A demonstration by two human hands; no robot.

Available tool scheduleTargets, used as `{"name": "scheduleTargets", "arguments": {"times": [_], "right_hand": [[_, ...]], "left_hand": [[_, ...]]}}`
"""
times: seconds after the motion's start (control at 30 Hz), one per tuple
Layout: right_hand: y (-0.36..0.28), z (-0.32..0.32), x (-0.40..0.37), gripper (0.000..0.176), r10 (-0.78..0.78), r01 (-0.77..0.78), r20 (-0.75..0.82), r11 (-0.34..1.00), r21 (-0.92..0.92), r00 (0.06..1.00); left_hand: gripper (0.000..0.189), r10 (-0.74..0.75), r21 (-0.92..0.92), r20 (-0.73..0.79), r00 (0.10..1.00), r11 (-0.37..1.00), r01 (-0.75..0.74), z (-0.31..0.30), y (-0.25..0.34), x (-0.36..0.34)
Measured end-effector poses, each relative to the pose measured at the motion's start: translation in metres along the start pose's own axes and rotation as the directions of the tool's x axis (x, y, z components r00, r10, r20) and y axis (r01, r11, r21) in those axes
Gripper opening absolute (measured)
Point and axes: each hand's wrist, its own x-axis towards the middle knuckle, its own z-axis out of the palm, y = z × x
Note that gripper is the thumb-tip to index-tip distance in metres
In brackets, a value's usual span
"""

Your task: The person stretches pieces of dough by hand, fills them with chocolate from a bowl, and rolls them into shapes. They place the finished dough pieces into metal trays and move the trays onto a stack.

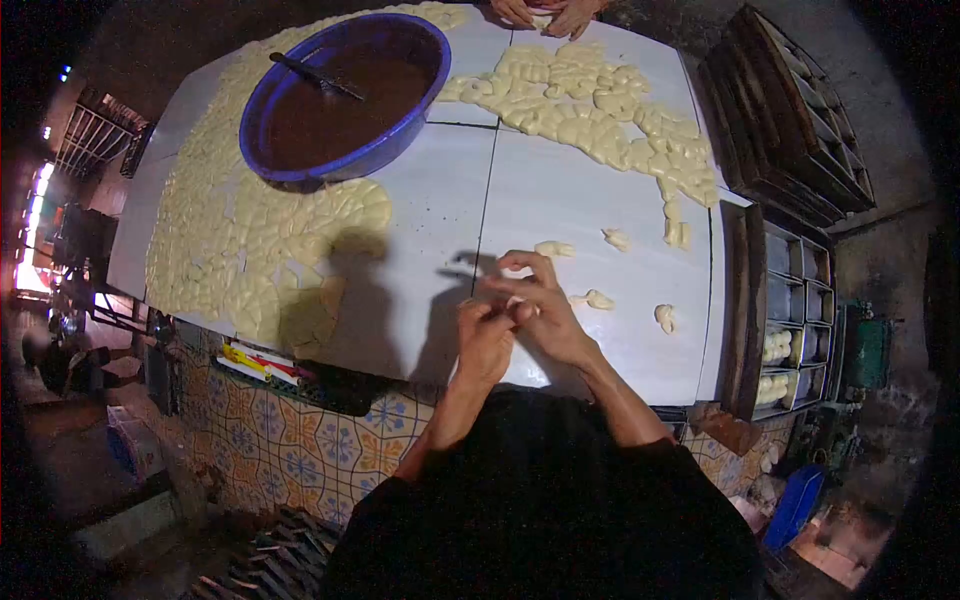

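Note:
Both my hands are raised together over the near part of the white tiled table (pixel 440 170). My left hand (pixel 486 340) has its fingers curled, and a small pale bit, seemingly dough, shows between the two hands. My right hand (pixel 545 310) touches it, its fingers bent and partly spread; whether it grips anything is hidden. Close by lie small dough pieces: one (pixel 554 249) beyond my fingertips, one (pixel 593 300) just right of my right hand, others (pixel 616 239) (pixel 665 318) farther right.
A blue basin (pixel 375 158) of brown filling holds a dark scraper (pixel 318 77). Flattened dough (pixel 220 220) covers the left side; more dough (pixel 600 125) lies at the back right. Another person's hands (pixel 548 14) work at the far edge. Compartmented trays (pixel 786 290) stand right.

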Motion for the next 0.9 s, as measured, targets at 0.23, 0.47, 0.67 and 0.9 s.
{"name": "scheduleTargets", "arguments": {"times": [0.23, 0.47, 0.67, 0.9], "right_hand": [[0.026, 0.004, 0.025, 0.113, 0.215, -0.266, 0.159, 0.727, 0.633, 0.964], [0.04, 0.0, 0.036, 0.105, 0.288, -0.173, -0.099, 0.778, 0.604, 0.952], [0.057, 0.007, 0.024, 0.086, 0.378, -0.248, -0.046, 0.689, 0.681, 0.925], [0.053, 0.018, 0.036, 0.063, 0.472, -0.254, 0.01, 0.456, 0.853, 0.882]], "left_hand": [[0.107, -0.212, -0.463, 0.361, 0.908, 0.805, 0.372, 0.017, 0.056, 0.036], [0.08, 0.425, 0.981, 0.192, 0.885, -0.044, -0.191, -0.052, 0.212, 0.272], [0.089, -0.279, 0.962, -0.269, 0.922, -0.029, 0.272, -0.077, 0.234, 0.329], [0.076, 0.07, 0.819, -0.054, 0.996, 0.574, 0.004, -0.007, 0.184, 0.202]]}}
